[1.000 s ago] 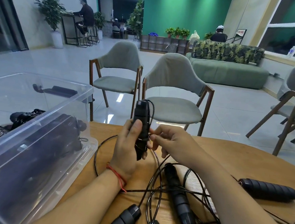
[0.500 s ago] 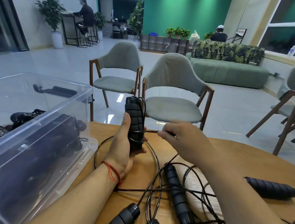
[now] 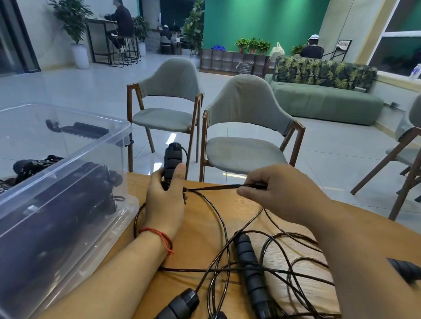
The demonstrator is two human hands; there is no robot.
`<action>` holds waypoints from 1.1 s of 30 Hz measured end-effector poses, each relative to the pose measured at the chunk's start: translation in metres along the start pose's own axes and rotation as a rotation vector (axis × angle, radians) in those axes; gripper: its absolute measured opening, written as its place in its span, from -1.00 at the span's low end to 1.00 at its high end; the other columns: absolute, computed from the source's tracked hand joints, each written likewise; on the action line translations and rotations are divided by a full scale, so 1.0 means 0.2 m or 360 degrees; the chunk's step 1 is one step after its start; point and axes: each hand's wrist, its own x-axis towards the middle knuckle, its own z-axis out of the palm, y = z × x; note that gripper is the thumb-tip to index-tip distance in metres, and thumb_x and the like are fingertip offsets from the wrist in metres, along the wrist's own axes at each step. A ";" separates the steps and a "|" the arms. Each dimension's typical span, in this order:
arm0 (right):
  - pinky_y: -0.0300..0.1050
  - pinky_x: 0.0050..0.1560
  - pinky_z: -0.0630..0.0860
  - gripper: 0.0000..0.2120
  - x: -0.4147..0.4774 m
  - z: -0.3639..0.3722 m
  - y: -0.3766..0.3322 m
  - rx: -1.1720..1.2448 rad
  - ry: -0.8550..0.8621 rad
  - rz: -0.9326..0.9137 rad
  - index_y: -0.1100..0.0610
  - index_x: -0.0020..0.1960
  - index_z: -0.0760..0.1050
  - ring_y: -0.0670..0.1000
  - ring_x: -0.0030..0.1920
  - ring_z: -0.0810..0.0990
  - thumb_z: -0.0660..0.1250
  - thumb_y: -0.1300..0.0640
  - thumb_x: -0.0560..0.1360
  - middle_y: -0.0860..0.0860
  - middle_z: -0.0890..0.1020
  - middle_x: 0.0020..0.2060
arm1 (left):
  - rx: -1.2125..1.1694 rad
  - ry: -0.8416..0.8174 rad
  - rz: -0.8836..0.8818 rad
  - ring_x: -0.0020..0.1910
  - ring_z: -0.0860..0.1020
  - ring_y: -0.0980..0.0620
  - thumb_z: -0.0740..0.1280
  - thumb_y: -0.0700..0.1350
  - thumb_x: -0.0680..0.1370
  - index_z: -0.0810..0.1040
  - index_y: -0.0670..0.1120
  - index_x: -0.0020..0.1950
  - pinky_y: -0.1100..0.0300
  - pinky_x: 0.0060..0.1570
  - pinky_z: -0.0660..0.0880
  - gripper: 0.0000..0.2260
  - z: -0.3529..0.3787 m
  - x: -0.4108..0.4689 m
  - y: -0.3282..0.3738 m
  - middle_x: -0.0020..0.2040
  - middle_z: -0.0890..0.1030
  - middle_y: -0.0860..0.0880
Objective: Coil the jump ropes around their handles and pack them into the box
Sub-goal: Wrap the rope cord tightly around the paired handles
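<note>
My left hand (image 3: 166, 201) grips a black ribbed jump-rope handle (image 3: 171, 160) upright above the table's far edge. A thin black rope (image 3: 212, 188) runs taut from that handle to my right hand (image 3: 275, 187), which pinches it. On the wooden table (image 3: 225, 211) lie loose rope loops (image 3: 271, 270) and several more black handles, one in the middle (image 3: 251, 273), one at the front (image 3: 174, 312), one at the right (image 3: 407, 270). The clear plastic box (image 3: 50, 197) stands at the left with dark coiled ropes inside.
Two grey chairs (image 3: 244, 126) stand just past the table's far edge, another at the right (image 3: 416, 150). A beige cloth (image 3: 303, 282) lies under the tangled ropes. People sit far back in the room.
My right hand has moved right and pulled the rope out taut from the handle. My left hand has kept hold of the upright handle, turning it slightly.
</note>
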 end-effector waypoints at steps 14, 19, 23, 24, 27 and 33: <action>-0.03 -0.23 0.52 -0.79 -0.01 -0.02 -0.13 0.0151 0.0032 -0.0446 -0.10 -0.05 0.71 -0.06 -0.19 0.60 0.40 -0.17 0.63 -0.13 0.66 -0.28 | 0.0510 -0.0179 0.0204 -0.15 0.56 0.25 0.25 0.24 0.68 0.43 0.28 0.08 0.30 -0.25 0.37 -0.91 0.05 -0.07 0.05 -0.09 0.61 0.09; -0.05 -0.26 0.45 -0.82 0.00 -0.01 -0.16 0.0187 0.0246 -0.0505 -0.13 -0.10 0.63 -0.08 -0.23 0.55 0.40 -0.13 0.65 -0.15 0.59 -0.32 | 0.0569 -0.0321 0.0264 -0.06 0.60 0.19 -0.02 0.40 0.67 0.52 0.18 0.38 0.27 -0.20 0.41 -0.48 0.05 -0.09 0.03 -0.11 0.62 0.15; 0.06 -0.21 0.54 -0.84 0.01 -0.02 -0.13 0.0391 0.0465 -0.0400 -0.06 -0.08 0.67 -0.07 -0.19 0.59 0.44 -0.09 0.63 -0.19 0.62 -0.29 | 0.0703 -0.0613 0.0510 0.18 0.62 0.07 -0.09 0.61 0.53 0.40 0.25 0.57 0.11 0.02 0.57 -0.23 0.03 -0.11 0.00 0.15 0.66 0.10; 0.09 -0.18 0.57 -0.84 0.01 -0.03 -0.12 0.0421 0.0477 -0.0386 -0.04 -0.06 0.69 -0.06 -0.16 0.61 0.44 -0.09 0.62 -0.16 0.65 -0.26 | 0.0755 -0.0679 0.0553 0.24 0.59 0.12 -0.01 0.61 0.52 0.35 0.27 0.60 0.11 0.11 0.58 -0.24 0.03 -0.11 0.01 0.25 0.64 0.12; 0.09 -0.17 0.58 -0.85 0.02 -0.03 -0.13 0.0443 0.0457 -0.0394 -0.08 -0.09 0.68 -0.05 -0.16 0.62 0.46 -0.12 0.59 -0.18 0.65 -0.27 | 0.0993 -0.0729 0.0615 0.16 0.56 0.22 0.19 0.58 0.49 0.40 0.27 0.53 0.19 0.07 0.56 -0.31 0.04 -0.14 0.01 0.17 0.60 0.22; -0.02 -0.18 0.55 -0.84 0.03 0.01 -0.14 0.0550 0.0383 -0.0377 -0.19 -0.17 0.63 -0.03 -0.20 0.61 0.57 -0.16 0.51 -0.19 0.64 -0.30 | 0.0997 -0.0920 0.0857 0.06 0.59 0.19 0.15 0.34 0.67 0.51 0.22 0.38 0.06 -0.03 0.59 -0.62 0.03 -0.17 0.03 0.08 0.61 0.23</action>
